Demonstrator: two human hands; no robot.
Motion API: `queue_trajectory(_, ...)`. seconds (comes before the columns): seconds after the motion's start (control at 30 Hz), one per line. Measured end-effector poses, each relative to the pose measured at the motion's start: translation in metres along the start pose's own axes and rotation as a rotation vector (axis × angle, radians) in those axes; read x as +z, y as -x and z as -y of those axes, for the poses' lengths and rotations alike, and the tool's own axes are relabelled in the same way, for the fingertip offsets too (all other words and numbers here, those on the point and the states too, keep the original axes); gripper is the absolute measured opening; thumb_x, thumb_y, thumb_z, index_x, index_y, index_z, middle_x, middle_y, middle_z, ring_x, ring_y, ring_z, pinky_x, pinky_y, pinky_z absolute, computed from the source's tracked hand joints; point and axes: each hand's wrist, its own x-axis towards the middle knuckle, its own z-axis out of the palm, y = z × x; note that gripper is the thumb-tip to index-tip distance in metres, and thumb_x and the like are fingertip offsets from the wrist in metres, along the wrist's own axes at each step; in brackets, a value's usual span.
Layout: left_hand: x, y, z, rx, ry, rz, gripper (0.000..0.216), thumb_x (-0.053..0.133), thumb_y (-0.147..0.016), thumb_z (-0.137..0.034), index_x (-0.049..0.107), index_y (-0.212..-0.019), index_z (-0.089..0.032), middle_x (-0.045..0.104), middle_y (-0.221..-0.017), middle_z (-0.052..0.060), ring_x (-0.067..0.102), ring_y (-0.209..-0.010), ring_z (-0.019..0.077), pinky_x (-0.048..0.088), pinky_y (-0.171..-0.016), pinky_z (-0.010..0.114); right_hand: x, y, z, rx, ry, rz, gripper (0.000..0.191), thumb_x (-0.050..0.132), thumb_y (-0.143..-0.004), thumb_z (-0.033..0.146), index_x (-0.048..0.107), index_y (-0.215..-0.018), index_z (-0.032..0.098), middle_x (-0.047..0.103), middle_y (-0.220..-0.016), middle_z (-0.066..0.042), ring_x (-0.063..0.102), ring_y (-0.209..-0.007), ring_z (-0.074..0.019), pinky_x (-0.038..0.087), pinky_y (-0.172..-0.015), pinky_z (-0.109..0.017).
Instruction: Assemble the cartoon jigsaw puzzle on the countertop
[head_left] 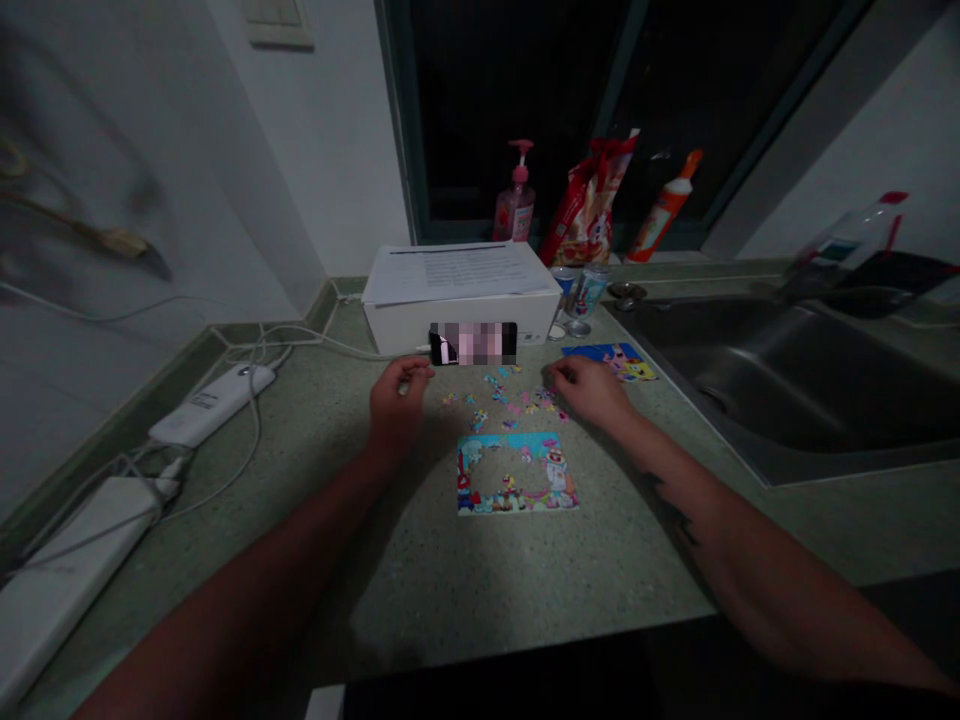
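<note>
A partly assembled jigsaw puzzle [556,470] lies flat on the counter, its picture border joined around a bare middle. Just beyond it are several loose puzzle pieces [497,388] in a scattered patch. To the left of these, my left hand [399,398] rests with curled fingers; anything inside them is too small or hidden to make out. My right hand [589,388] is at the right edge of the pieces, its fingers pinched together, and their contents are hidden. Behind that hand lies a blue picture card [592,354] with a yellow cartoon figure, partly covered.
A phone [473,344] leans against a white box [397,325] topped with paper. Cans [589,292] stand beside the box. At right is a metal sink [810,380]; at left, power strips [214,402] with loose cables. A pump bottle [514,205] stands by the window.
</note>
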Motion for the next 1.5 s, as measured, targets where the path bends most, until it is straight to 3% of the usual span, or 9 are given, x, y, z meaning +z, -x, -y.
queue_trajectory(0.27,-0.001,-0.006,-0.01,0.036,-0.019,0.06,0.018,0.061,-0.088,-0.034,0.07,-0.097,-0.021,0.078,-0.093,0.007,0.074,-0.091,0.0227,0.058,-0.091,0.041,0.004,-0.001,-0.001,-0.011,-0.077,-0.007,0.025,0.058,-0.096,0.023,0.079,-0.108,0.018,0.081,-0.106,-0.009,0.073,-0.093,-0.0226,0.049,-0.08,-0.031)
queue_trajectory(0.57,-0.016,-0.01,0.01,-0.012,0.003,0.053,0.026,0.065,-0.081,-0.04,0.072,-0.095,-0.019,0.078,-0.083,0.005,0.074,-0.083,0.0218,0.058,-0.086,0.038,0.005,0.003,0.004,-0.106,-0.092,-0.026,0.021,0.059,-0.097,0.021,0.078,-0.105,0.018,0.079,-0.106,-0.01,0.072,-0.095,-0.0247,0.05,-0.082,-0.033)
queue_trajectory(0.9,-0.004,-0.01,0.013,-0.06,0.036,0.128,0.024,0.064,-0.082,-0.038,0.073,-0.094,-0.02,0.078,-0.082,0.004,0.074,-0.083,0.0217,0.056,-0.084,0.037,0.007,0.016,0.022,-0.247,-0.149,-0.041,0.018,0.06,-0.094,0.017,0.078,-0.094,0.02,0.074,-0.093,-0.008,0.069,-0.085,-0.0233,0.05,-0.078,-0.036)
queue_trajectory(1.23,-0.003,-0.008,0.012,-0.03,-0.009,0.162,0.02,0.063,-0.085,-0.035,0.074,-0.094,-0.021,0.078,-0.084,0.004,0.072,-0.081,0.0209,0.055,-0.083,0.036,0.006,0.029,0.05,-0.545,-0.162,0.037,0.019,0.058,-0.102,0.024,0.076,-0.107,0.023,0.074,-0.109,-0.009,0.067,-0.107,-0.0257,0.052,-0.099,-0.044)
queue_trajectory(1.5,-0.001,-0.007,0.011,-0.031,-0.004,0.17,0.02,0.061,-0.084,-0.035,0.073,-0.093,-0.022,0.078,-0.083,0.003,0.072,-0.082,0.0216,0.055,-0.084,0.036,0.004,0.034,0.055,-0.549,-0.155,0.04,0.02,0.058,-0.103,0.022,0.076,-0.109,0.022,0.074,-0.111,-0.01,0.067,-0.109,-0.0261,0.053,-0.1,-0.044)
